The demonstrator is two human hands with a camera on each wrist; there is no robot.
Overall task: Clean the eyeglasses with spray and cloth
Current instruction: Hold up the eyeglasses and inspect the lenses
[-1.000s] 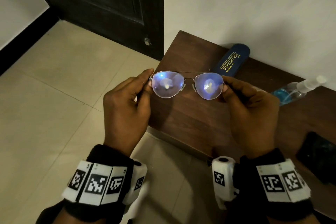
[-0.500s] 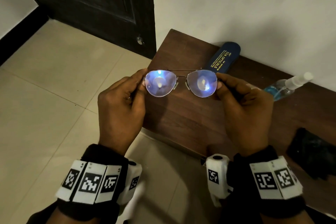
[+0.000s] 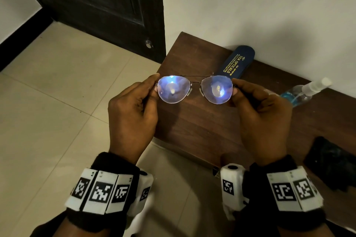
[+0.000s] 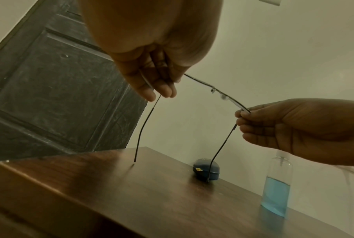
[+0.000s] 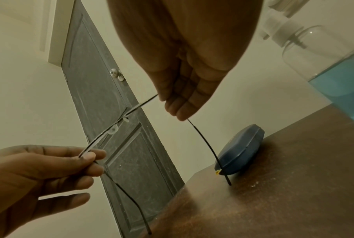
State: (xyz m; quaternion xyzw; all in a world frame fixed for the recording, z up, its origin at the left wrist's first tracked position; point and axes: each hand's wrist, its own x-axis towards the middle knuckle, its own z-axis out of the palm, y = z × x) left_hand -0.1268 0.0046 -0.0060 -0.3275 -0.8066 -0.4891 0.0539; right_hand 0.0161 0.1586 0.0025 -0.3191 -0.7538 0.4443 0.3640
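Thin metal wire and two glass lenses make the eyeglasses (image 3: 194, 89) light, springy and easy to bend or smear, so I judge the outer corners by the hinges the safest place to hold them. Furthest left, the left hand (image 3: 133, 113) pinches one corner of the frame between thumb and fingers; the glasses span the gap between both hands, held up above the worktop (image 3: 202, 127) with lenses level. At the other corner the right hand (image 3: 262, 119) is closed on the frame in the same pinch. Beyond its fingertips lies a blue case (image 3: 238, 61), to its right stands the spray bottle (image 3: 306, 90), and near that wrist sits a dark cloth (image 3: 331, 161). Only the head view shows the lenses glowing blue and the cloth; the wrist views alone show both arms (image 4: 145, 127) unfolded, hanging down, tips just clear of the wood.
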